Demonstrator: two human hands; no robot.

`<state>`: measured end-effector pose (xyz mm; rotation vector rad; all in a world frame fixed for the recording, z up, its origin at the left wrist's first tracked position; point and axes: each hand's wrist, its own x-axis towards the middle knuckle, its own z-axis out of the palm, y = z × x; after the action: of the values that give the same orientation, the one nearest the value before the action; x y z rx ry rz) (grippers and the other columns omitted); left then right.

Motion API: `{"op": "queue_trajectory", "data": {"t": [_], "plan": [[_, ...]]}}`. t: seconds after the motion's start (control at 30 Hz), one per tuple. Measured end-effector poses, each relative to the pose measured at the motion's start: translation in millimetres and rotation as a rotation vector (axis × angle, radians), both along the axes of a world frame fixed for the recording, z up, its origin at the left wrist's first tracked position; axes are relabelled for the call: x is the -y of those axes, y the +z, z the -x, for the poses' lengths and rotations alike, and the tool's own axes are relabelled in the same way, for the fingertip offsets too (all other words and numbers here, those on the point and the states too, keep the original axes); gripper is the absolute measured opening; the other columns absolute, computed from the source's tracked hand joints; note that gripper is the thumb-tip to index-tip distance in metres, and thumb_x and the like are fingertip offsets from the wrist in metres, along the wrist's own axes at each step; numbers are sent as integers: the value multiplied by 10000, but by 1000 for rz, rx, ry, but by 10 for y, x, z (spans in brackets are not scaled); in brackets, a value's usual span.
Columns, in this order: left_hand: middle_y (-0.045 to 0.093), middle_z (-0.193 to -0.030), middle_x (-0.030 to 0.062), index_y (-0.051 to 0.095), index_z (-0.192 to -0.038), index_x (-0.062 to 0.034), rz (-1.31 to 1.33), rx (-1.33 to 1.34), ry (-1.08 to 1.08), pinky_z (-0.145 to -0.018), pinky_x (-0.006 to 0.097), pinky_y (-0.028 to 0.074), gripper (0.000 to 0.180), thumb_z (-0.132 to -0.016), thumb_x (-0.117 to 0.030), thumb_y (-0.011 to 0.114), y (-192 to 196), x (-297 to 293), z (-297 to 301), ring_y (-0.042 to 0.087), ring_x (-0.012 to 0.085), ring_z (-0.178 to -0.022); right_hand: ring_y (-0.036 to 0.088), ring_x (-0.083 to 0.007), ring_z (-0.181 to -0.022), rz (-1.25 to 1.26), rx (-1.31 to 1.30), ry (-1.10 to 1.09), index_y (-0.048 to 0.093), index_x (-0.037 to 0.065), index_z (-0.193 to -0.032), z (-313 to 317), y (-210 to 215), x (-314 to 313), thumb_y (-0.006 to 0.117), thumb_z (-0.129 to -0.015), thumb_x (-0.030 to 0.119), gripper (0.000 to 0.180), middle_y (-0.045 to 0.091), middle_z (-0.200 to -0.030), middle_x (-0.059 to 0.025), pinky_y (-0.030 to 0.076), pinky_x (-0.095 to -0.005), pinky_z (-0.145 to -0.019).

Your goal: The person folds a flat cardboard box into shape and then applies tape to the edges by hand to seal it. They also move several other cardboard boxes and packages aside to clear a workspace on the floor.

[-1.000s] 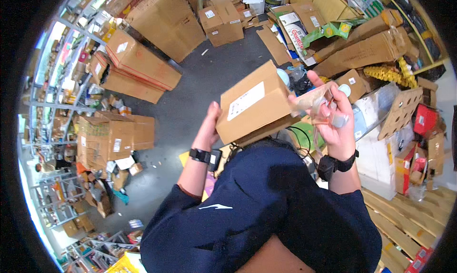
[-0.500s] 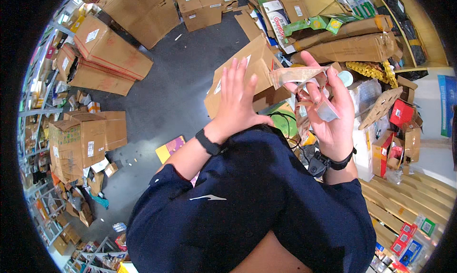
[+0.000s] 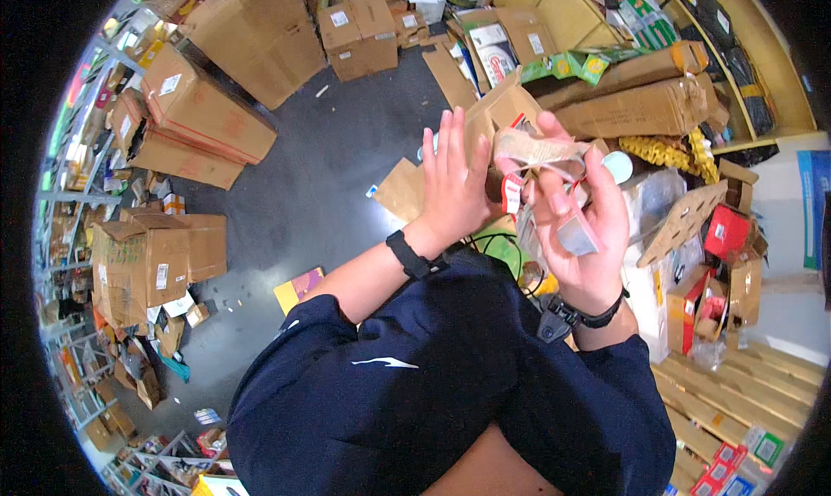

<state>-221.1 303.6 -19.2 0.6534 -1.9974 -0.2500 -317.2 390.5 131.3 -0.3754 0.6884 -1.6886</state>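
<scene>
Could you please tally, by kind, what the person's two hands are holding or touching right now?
Cardboard box, under the flat left hand: 1
Strip of peeled packing tape, pinched in the right hand: 1
Small grey flat tool, in the right palm: 1
Total: 3

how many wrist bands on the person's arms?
2: a black band on the left wrist below the flat left hand, and a black band on the right wrist under the right hand.
</scene>
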Motion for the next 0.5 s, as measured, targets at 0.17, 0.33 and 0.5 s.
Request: {"op": "queue_trajectory", "data": {"t": [0.17, 0.33, 0.5], "plan": [[287, -1430, 332, 307, -1388, -39, 20, 86, 12, -1035, 608, 283, 692, -872, -419, 568, 150, -84, 431, 318, 469, -1333, 528, -149, -612, 83, 30, 72, 509, 8, -1140, 356, -128, -177, 425, -1007, 251, 290, 600, -1018, -150, 455, -340, -731], [364, -1387, 304, 286, -1389, 52, -148, -86, 55, -1004, 554, 363, 826, -811, -416, 647, 59, -126, 896, 439, 409, -1252, 503, -121, -568, 154, -18, 136, 499, 48, -1001, 514, -2, -228, 443, -988, 139, 107, 545, -1260, -178, 446, -445, -957], [441, -1368, 213, 339, -1406, -38, -334, -34, -174, -1064, 382, 361, 654, -880, -314, 615, 216, 27, 925, 463, 306, -1255, 465, -68, -526, 182, -340, 256, 510, 35, -933, 1079, 52, -200, 469, -970, 107, 90, 584, -1186, -149, 515, -314, -785]]}}
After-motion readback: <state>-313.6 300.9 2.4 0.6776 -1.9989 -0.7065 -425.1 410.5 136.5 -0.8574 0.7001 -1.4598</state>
